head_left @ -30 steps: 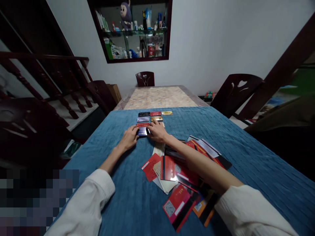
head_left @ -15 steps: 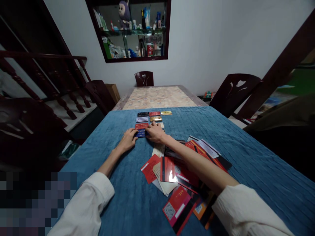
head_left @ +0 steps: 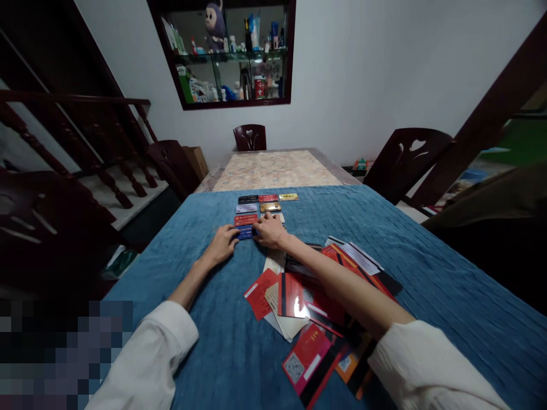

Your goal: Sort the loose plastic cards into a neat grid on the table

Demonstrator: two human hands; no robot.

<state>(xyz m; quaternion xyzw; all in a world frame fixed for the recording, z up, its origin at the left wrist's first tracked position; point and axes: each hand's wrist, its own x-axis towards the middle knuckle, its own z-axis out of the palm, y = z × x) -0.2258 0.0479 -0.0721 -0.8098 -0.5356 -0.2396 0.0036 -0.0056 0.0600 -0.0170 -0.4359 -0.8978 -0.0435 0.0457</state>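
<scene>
A blue card lies at the near end of small rows of cards on the blue cloth. My left hand has its curled fingertips on the card's left edge, and my right hand grips its right edge. Just beyond it is a red card. Farther back sit a silver card, a gold card, a black card, another red card and a yellow card. A pale card is partly hidden behind my right hand.
Under and around my right forearm spreads a loose pile of overlapping cards, mostly red. The blue cloth covers the near part of a long patterned table. Dark wooden chairs stand around it.
Both hands stay at the blue card with hardly any movement. The rows and the pile look the same.
</scene>
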